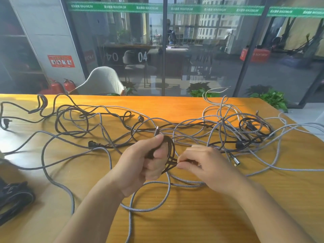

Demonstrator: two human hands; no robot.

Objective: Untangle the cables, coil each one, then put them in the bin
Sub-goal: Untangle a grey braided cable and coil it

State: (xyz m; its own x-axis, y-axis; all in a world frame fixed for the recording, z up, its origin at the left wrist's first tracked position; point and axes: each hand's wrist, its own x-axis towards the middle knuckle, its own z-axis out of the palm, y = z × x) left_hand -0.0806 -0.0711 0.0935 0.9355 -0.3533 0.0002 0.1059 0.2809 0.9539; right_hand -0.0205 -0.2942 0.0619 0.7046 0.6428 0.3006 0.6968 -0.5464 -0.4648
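Both forearms reached in from the near edge over an orange wooden worktop (192,106). At centre, the left hand (140,160) had its grip closed around a small coil of dark cable (171,151), a metal plug end standing up above the fist. Just beside it, the right hand (201,163) pinched that cable's loose run between thumb and fingertip. Grey braided cables (149,209) and black cables (252,127) sprawled tangled across the worktop, left to right. They looked light, limp and springy, best held at a plug or the coil's crossing. Glass partitions, potted plants and a pale chair (103,81) stood behind. No bin could be made out.
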